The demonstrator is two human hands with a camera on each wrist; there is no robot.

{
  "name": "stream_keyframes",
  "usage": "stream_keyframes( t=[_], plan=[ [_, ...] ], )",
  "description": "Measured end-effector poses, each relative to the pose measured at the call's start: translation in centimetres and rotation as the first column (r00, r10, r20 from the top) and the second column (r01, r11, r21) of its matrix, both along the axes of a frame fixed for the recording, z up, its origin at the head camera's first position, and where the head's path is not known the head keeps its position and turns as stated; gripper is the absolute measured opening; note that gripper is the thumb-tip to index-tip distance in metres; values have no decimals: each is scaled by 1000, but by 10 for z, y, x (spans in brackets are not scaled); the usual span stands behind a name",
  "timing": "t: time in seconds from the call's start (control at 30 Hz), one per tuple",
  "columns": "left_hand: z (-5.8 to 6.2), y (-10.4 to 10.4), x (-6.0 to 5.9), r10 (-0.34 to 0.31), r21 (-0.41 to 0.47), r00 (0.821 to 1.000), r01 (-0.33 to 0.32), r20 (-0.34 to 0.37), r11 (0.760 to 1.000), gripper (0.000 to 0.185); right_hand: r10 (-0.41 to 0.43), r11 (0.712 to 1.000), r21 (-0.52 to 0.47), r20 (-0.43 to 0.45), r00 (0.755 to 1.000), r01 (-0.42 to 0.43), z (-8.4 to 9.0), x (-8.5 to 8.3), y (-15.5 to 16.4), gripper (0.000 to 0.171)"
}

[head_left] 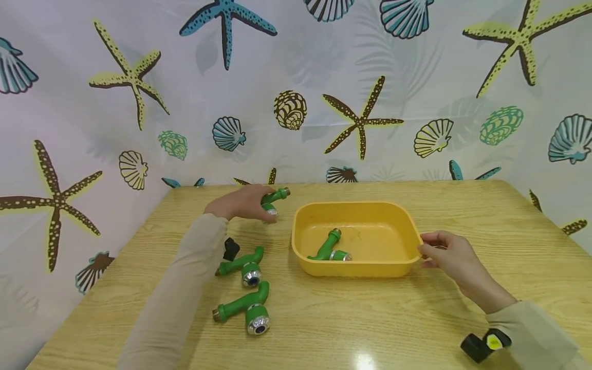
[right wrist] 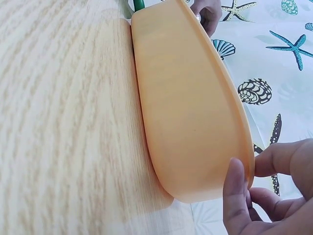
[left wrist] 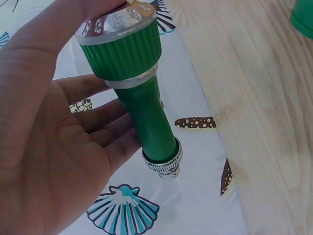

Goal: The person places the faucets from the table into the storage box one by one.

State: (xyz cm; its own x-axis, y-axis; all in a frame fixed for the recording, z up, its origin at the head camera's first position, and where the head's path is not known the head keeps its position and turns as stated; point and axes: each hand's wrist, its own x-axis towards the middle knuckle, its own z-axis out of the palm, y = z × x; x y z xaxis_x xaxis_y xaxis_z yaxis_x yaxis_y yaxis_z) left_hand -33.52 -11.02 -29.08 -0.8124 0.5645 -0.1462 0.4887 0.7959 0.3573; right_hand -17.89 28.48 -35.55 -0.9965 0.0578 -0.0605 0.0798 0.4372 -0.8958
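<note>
4 green taps (head_left: 256,311), 1 basin (head_left: 361,270)

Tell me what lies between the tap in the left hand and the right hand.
In the head view, the yellow tray lies between the held tap and the right hand, with another green tap inside it.

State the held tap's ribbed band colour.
The ribbed band is green, clearest in the left wrist view.

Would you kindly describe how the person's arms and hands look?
The left sleeve and right sleeve are long and pale beige; the left hand and right hand are ungloved. A black device sits beside the left sleeve; another black device, by the right, bears a yellow patch.
</note>
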Motion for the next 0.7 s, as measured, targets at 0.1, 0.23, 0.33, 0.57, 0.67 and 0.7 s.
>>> stream_keyframes(
  t=[0.1, 0.23, 0.33, 0.57, 0.67, 0.7],
  plan=[
    [2, 4, 0, -11, -17, 1000, 11, -1, 1000, 68, 0, 1000, 0, -2, 1000, 0, 0, 0, 0, 44],
    [7, 7, 3, -8, -22, 1000, 8, 4, 1000, 70, -2, 1000, 8, -1, 1000, 2, 0, 0, 0, 44],
    [10, 8, 5, -10, -21, 1000, 10, -3, 1000, 75, -6, 1000, 21, -1, 1000, 6, 1, 0, 0, 44],
    [13, 13, 7, -22, -18, 1000, 22, 6, 1000, 75, -3, 1000, 25, -1, 1000, 3, 0, 0, 1, 44],
    [15, 16, 7, -39, -23, 999, 39, -8, 999, 76, 0, 1000, 21, -3, 1000, 1, 0, 0, 1, 44],
    [16, 17, 8, -50, -23, 999, 50, -15, 999, 76, 0, 1000, 19, -3, 1000, 0, 0, 0, 1, 44]
  ],
)
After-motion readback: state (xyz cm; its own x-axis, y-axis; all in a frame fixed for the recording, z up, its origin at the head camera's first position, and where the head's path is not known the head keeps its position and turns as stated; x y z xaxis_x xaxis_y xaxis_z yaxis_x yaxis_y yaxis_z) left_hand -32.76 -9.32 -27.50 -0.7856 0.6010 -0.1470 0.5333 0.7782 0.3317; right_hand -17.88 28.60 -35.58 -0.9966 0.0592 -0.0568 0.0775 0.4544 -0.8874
